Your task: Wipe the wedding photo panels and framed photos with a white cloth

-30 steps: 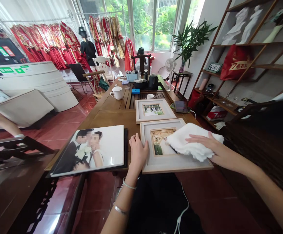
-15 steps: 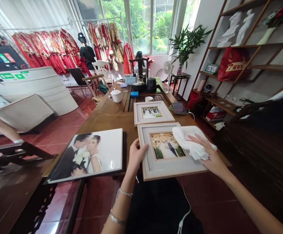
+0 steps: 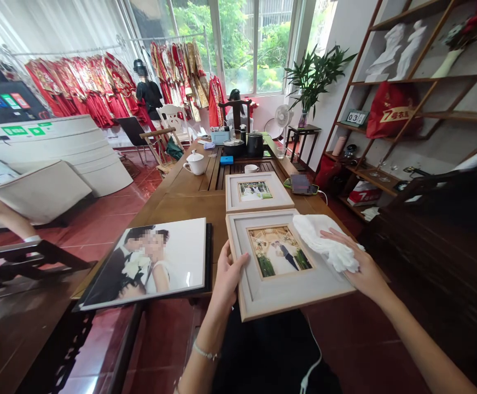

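My left hand (image 3: 229, 269) grips the left side of a pale wooden picture frame (image 3: 244, 257), thumb on its front. The frame holds a small wedding photo in a wide light mat and is tilted over the table's near edge. My right hand (image 3: 355, 262) presses a bunched white cloth (image 3: 324, 241) on the frame's right part, its fingers lying over the cloth. Just behind lies a second framed photo (image 3: 259, 191), touching or nearly touching the first. Left of my left hand rests a large wedding photo panel (image 3: 181, 257) on a dark backing.
On the wooden table (image 3: 168, 202) stand a white lidded teapot (image 3: 196, 163), a white cup (image 3: 250, 168), a dark kettle (image 3: 255, 144) and a phone (image 3: 303, 185) on a white cable. A shelf unit (image 3: 421, 81) rises at right. Two people are near the red garments at the back.
The near frame has turned slightly, its lower left corner coming toward me. My left hand has dropped a little with it. My right hand and the cloth have shifted slightly right and down.
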A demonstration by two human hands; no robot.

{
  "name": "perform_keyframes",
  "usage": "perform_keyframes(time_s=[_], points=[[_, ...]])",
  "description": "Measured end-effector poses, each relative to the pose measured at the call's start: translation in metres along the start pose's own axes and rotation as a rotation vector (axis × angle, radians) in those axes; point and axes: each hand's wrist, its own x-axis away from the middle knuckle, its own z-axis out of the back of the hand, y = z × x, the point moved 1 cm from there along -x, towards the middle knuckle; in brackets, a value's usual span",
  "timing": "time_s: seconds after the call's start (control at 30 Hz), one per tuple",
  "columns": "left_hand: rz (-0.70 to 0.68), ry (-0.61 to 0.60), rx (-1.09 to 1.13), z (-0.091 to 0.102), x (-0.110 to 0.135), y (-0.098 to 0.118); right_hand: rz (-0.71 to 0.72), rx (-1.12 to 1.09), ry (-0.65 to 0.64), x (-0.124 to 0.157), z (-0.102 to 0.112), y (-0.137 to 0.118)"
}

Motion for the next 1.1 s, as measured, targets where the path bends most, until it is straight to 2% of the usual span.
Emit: perform_keyframes(time_s=[0.1, 0.2, 0.3, 0.37, 0.47, 0.53, 0.63, 0.73, 0.83, 0.9, 1.0, 1.1], points=[[-0.039, -0.006, 0.002, 0.01, 0.01, 0.018, -0.02, -0.005, 0.017, 0.003, 0.007, 0.006], [-0.036, 0.027, -0.044, 0.024, 0.018, 0.047, -0.025, 0.015, 0.041, 0.008, 0.009, 0.015], [-0.042, 0.052, -0.077, 0.036, 0.016, 0.082, -0.031, 0.088, -0.034, 0.016, 0.009, 0.023], [-0.054, 0.054, -0.103, 0.04, 0.005, 0.105, -0.032, 0.133, -0.184, 0.018, 0.013, 0.026], [-0.082, 0.009, -0.141, 0.037, -0.027, 0.131, -0.056, 0.075, -0.433, 0.004, 0.028, 0.024], [-0.111, -0.039, -0.139, 0.029, -0.056, 0.141, -0.136, -0.088, -0.464, -0.021, 0.037, 0.016], [-0.122, -0.06, -0.123, 0.01, -0.102, 0.145, -0.375, -0.479, -0.338, -0.076, 0.035, 0.0], [-0.12, -0.091, -0.172, -0.012, -0.14, 0.142, -0.588, -0.658, -0.284, -0.132, 0.009, -0.007], [-0.204, -0.109, -0.286, -0.03, -0.169, 0.137, -0.702, -0.556, -0.139, -0.172, -0.021, 0.003], [-0.23, -0.109, -0.321, -0.037, -0.185, 0.134, -0.741, -0.475, -0.079, -0.187, -0.037, 0.016], [-0.267, -0.107, -0.405, -0.044, -0.208, 0.134, -0.786, -0.343, -0.06, -0.198, -0.052, 0.038], [-0.285, -0.084, -0.524, -0.044, -0.228, 0.136, -0.789, -0.205, -0.107, -0.201, -0.06, 0.053]])
